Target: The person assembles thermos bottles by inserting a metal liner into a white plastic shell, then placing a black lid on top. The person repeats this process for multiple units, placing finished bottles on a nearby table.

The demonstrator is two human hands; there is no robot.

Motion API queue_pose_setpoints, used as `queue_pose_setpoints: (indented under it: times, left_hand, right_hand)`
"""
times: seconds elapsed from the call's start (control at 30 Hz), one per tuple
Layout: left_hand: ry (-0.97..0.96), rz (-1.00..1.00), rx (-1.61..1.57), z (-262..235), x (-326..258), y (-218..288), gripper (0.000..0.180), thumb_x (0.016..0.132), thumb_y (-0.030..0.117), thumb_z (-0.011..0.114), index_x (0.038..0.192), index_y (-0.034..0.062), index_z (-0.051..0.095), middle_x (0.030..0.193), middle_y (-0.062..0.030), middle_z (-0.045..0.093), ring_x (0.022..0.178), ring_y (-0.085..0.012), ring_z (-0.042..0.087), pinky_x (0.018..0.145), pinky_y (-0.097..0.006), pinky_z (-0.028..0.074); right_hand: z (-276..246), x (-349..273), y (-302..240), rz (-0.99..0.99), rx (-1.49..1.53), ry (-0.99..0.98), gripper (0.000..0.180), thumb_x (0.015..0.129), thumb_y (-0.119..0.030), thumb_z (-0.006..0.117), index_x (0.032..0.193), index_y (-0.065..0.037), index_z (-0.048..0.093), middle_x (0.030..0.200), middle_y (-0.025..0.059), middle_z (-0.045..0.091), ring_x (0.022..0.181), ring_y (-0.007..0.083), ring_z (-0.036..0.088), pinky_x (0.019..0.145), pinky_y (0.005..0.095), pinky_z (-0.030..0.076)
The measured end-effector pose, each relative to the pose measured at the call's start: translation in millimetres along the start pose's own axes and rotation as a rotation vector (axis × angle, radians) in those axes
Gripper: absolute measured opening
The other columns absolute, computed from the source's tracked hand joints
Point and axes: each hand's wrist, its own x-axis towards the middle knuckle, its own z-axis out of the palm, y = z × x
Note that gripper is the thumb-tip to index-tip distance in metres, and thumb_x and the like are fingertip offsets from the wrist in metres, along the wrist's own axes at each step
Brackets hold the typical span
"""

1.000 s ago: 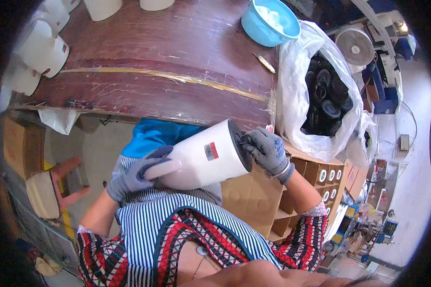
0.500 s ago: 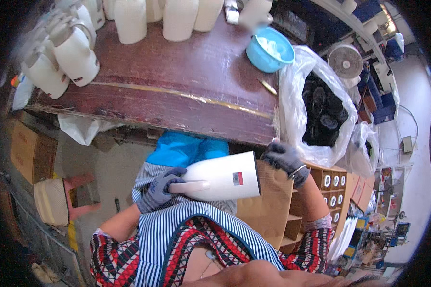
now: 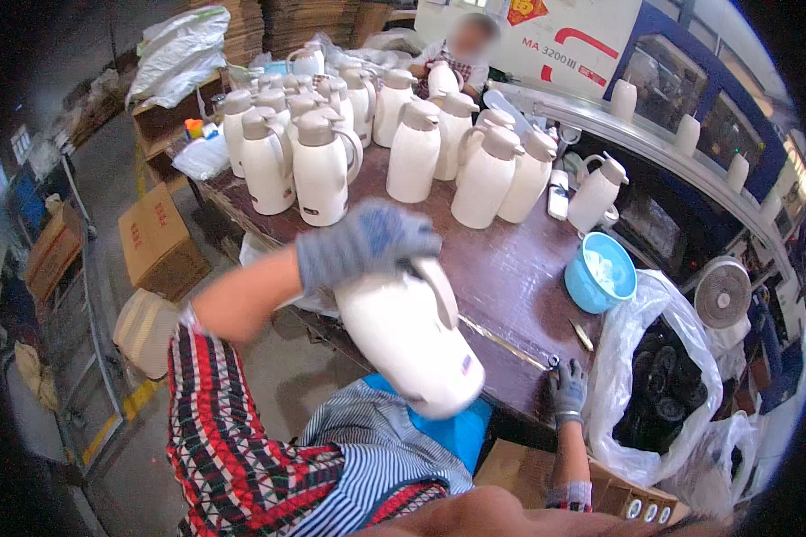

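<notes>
My left hand (image 3: 367, 243), in a grey-blue knit glove, is closed over the top of a white vacuum jug (image 3: 412, 336). The jug hangs tilted above my lap, in front of the table edge, its base toward the lower right. Its handle (image 3: 436, 291) shows beside my fingers; the glove hides its upper end. At the right front corner of the dark red table (image 3: 510, 295) rests my right hand (image 3: 568, 390), also gloved, its fingers stretched toward the tabletop and apart. Several white jugs with beige-grey lids (image 3: 322, 170) stand across the far side of the table.
A light blue bowl (image 3: 587, 277) of white pieces sits near the right edge, by a small brass-coloured piece (image 3: 581, 335). Beside the table hangs a clear plastic bag (image 3: 613, 394) of black round parts. Cartons (image 3: 161, 240) and a stool (image 3: 143, 333) stand left. Another person (image 3: 467, 55) sits opposite.
My left hand has raised the jug from lying across my lap and now has it by the top, base downward. My view has lifted toward the far jugs. The right hand stays by the table corner.
</notes>
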Motion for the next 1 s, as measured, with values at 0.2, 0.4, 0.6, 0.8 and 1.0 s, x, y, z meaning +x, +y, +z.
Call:
queue_pose_setpoints:
  times: [0.2, 0.4, 0.6, 0.8, 1.0]
  left_hand:
    - [-0.100, 0.209, 0.606, 29.3, 50.9, -113.5, 0.010, 0.089, 0.022, 0.062, 0.091, 0.0282, 0.070, 0.089, 0.0002, 0.065, 0.079, -0.0202, 0.072, 0.059, -0.034, 0.054]
    - [-0.270, 0.037, 0.764, 79.4, 69.1, -148.2, 0.019, 0.092, 0.025, 0.059, 0.100, 0.0330, 0.074, 0.118, -0.0008, 0.066, 0.119, -0.0218, 0.061, 0.102, -0.052, 0.045]
    - [-0.197, -0.219, 0.931, 121.4, 51.2, -143.4, 0.035, 0.088, 0.034, 0.062, 0.119, 0.0223, 0.075, 0.148, -0.0081, 0.053, 0.149, -0.0353, 0.036, 0.116, -0.080, 0.017]
    - [-0.281, -0.329, 1.091, 160.2, 79.5, -216.7, 0.028, 0.100, 0.025, 0.052, 0.112, 0.0185, 0.076, 0.105, -0.0035, 0.067, 0.112, -0.0274, 0.063, 0.118, -0.071, 0.019]
    - [-0.485, -0.517, 1.044, 171.3, 96.3, -287.4, 0.045, 0.098, 0.040, 0.059, 0.137, 0.0188, 0.068, 0.146, -0.0064, 0.059, 0.147, -0.0310, 0.039, 0.120, -0.074, 0.003]
  right_hand:
    - [1.2, -4.7, -14.5, -0.008, 0.042, -0.016, 0.037, 0.096, -0.023, 0.062, 0.133, -0.020, 0.062, 0.126, 0.0107, 0.064, 0.112, 0.0337, 0.061, 0.093, 0.0496, 0.050]
    - [8.6, -4.5, -8.7, 0.039, 0.070, -0.023, 0.037, 0.095, -0.020, 0.061, 0.132, -0.019, 0.063, 0.116, 0.0132, 0.064, 0.108, 0.0350, 0.060, 0.092, 0.0493, 0.049]
    - [-11.6, -10.1, -19.5, 0.061, 0.129, 0.025, 0.038, 0.093, -0.018, 0.064, 0.130, -0.015, 0.064, 0.118, 0.0150, 0.065, 0.108, 0.0371, 0.058, 0.097, 0.0504, 0.046]
    - [9.1, 8.3, -13.4, 0.036, 0.065, 0.027, 0.035, 0.092, -0.019, 0.062, 0.127, -0.019, 0.066, 0.106, 0.0093, 0.064, 0.097, 0.0325, 0.061, 0.086, 0.0458, 0.051]
    - [8.3, 23.4, -14.4, 0.068, 0.013, -0.024, 0.033, 0.092, -0.020, 0.062, 0.126, -0.019, 0.066, 0.098, 0.0095, 0.065, 0.091, 0.0321, 0.062, 0.080, 0.0454, 0.052]
